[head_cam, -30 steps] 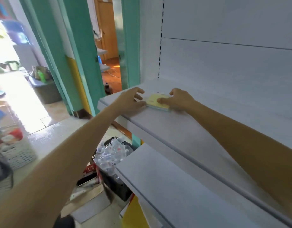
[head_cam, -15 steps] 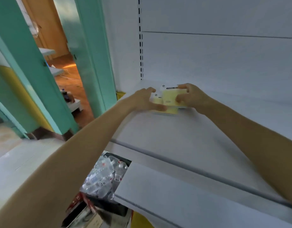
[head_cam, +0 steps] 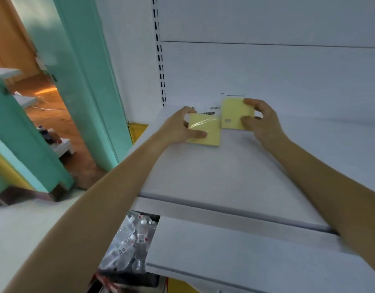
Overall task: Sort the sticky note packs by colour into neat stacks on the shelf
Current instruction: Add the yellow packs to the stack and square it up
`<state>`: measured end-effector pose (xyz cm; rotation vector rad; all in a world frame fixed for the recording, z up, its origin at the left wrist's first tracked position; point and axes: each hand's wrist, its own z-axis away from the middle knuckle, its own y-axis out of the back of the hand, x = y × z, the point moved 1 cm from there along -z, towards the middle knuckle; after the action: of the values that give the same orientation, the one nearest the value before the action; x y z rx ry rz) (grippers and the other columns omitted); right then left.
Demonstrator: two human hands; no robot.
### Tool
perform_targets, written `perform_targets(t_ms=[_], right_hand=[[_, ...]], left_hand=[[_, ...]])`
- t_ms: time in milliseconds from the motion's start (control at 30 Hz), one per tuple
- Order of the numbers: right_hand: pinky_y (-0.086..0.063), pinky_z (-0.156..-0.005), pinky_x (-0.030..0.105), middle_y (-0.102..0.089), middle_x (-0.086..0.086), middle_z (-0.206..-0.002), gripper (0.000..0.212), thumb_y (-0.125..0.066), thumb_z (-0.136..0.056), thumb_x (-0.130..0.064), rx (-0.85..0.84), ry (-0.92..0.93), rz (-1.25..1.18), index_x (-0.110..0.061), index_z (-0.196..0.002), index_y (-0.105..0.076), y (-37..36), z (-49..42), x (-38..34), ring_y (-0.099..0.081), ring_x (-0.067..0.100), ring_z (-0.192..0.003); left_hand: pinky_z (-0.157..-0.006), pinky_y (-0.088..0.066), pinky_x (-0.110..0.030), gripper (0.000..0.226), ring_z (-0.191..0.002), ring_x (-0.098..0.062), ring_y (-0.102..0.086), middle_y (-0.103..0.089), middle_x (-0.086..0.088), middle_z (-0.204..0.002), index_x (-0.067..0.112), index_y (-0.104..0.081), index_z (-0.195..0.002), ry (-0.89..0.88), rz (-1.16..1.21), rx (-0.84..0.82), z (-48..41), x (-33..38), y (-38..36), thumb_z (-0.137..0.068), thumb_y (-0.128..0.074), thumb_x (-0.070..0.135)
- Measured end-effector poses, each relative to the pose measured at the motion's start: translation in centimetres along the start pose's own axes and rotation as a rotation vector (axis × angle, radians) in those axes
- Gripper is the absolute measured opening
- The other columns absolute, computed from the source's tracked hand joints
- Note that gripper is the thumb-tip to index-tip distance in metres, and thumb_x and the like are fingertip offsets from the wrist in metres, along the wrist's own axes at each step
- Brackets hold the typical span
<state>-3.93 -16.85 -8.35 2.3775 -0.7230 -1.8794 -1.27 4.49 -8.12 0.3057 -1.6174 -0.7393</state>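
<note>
Two yellow sticky note packs sit at the back left of the white shelf point(head_cam: 214, 176). My left hand point(head_cam: 180, 127) grips the left pack point(head_cam: 207, 127), which is wrapped in shiny film and lies flat on the shelf. My right hand point(head_cam: 260, 119) holds the right pack point(head_cam: 233, 113) tilted up, its printed face toward me, just right of the other. The two packs touch at one edge. White pack wrappers with black print show behind them.
A lower white shelf point(head_cam: 245, 261) juts out below. Left of it, a dark bin point(head_cam: 129, 246) holds clear plastic bottles. A teal door frame point(head_cam: 93, 81) stands left of the shelf unit, with a wooden floor beyond.
The single yellow stack between my hands has split into two packs. My right hand has lifted one pack up and to the right. The camera has moved closer to the shelf.
</note>
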Motion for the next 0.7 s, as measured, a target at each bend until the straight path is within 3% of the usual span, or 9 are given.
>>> perform_targets(t_ms=[100, 233, 333, 467, 567, 633, 700], right_hand=[[-0.046, -0.074, 0.018, -0.049, 0.003, -0.131, 0.051, -0.046, -0.077, 0.007, 0.08, 0.043, -0.054, -0.021, -0.118, -0.055, 1.1, -0.5, -0.7, -0.053, 0.017, -0.085], [-0.042, -0.062, 0.014, -0.046, 0.001, -0.131, 0.052, -0.045, -0.078, 0.007, 0.096, 0.011, -0.009, -0.021, -0.121, -0.054, 3.4, -0.5, -0.9, -0.048, 0.015, -0.08], [-0.041, -0.065, 0.016, -0.045, -0.002, -0.121, 0.053, -0.044, -0.079, 0.01, 0.102, -0.006, -0.001, -0.018, -0.124, -0.052, 6.0, 1.0, -0.6, -0.046, 0.008, -0.073], [-0.041, -0.069, 0.021, -0.05, 0.006, -0.109, 0.053, -0.04, -0.079, 0.014, 0.199, -0.026, 0.014, -0.013, -0.124, -0.051, 11.8, 4.2, 0.5, -0.047, 0.011, -0.075], [-0.043, -0.068, 0.019, -0.051, 0.007, -0.108, 0.053, -0.04, -0.079, 0.014, 0.299, -0.045, 0.051, -0.013, -0.124, -0.051, 17.7, 7.3, 1.5, -0.048, 0.016, -0.08], [-0.043, -0.065, 0.011, -0.052, 0.005, -0.108, 0.052, -0.04, -0.08, 0.014, 0.364, -0.062, 0.081, -0.012, -0.124, -0.051, 21.9, 9.7, 2.2, -0.048, 0.015, -0.082], [-0.044, -0.067, 0.013, -0.051, 0.006, -0.11, 0.053, -0.041, -0.08, 0.015, 0.412, -0.091, 0.098, -0.012, -0.124, -0.051, 26.0, 12.0, 3.1, -0.048, 0.019, -0.088]], left_hand=[[-0.071, -0.044, -0.027, 0.07, -0.084, -0.022, -0.05, -0.048, -0.009, -0.099, 0.032, -0.036, -0.136, -0.029, 0.268, 0.053, -0.3, 0.6, 0.3, -0.08, -0.062, 0.001], [-0.064, -0.041, -0.025, 0.08, -0.081, -0.022, -0.051, -0.047, -0.01, -0.105, 0.041, -0.02, -0.142, -0.054, 0.362, 0.11, -0.9, 2.2, 0.3, -0.083, -0.048, -0.006], [-0.067, -0.043, -0.023, 0.082, -0.072, -0.014, -0.053, -0.051, -0.002, -0.102, 0.028, -0.01, -0.147, -0.043, 0.412, 0.08, -1.5, 4.2, -1.3, -0.084, -0.051, -0.006], [-0.053, -0.044, -0.014, 0.068, -0.067, -0.009, -0.054, -0.054, -0.003, -0.097, 0.012, -0.027, -0.143, -0.082, 0.435, -0.02, -2.0, 8.0, -6.2, -0.083, -0.051, -0.008], [-0.064, -0.045, -0.023, 0.07, -0.07, -0.013, -0.056, -0.053, 0.004, -0.085, 0.014, -0.026, -0.143, -0.107, 0.462, -0.102, -1.8, 11.3, -10.8, -0.082, -0.052, -0.008], [-0.071, -0.047, -0.027, 0.072, -0.081, -0.019, -0.058, -0.056, 0.0, -0.092, 0.014, -0.023, -0.144, -0.131, 0.48, -0.16, -1.3, 14.1, -14.2, -0.082, -0.053, -0.008], [-0.079, -0.047, -0.031, 0.073, -0.091, -0.022, -0.056, -0.056, -0.005, -0.102, 0.014, -0.023, -0.144, -0.158, 0.497, -0.2, -0.5, 17.2, -18.0, -0.082, -0.053, -0.008]])
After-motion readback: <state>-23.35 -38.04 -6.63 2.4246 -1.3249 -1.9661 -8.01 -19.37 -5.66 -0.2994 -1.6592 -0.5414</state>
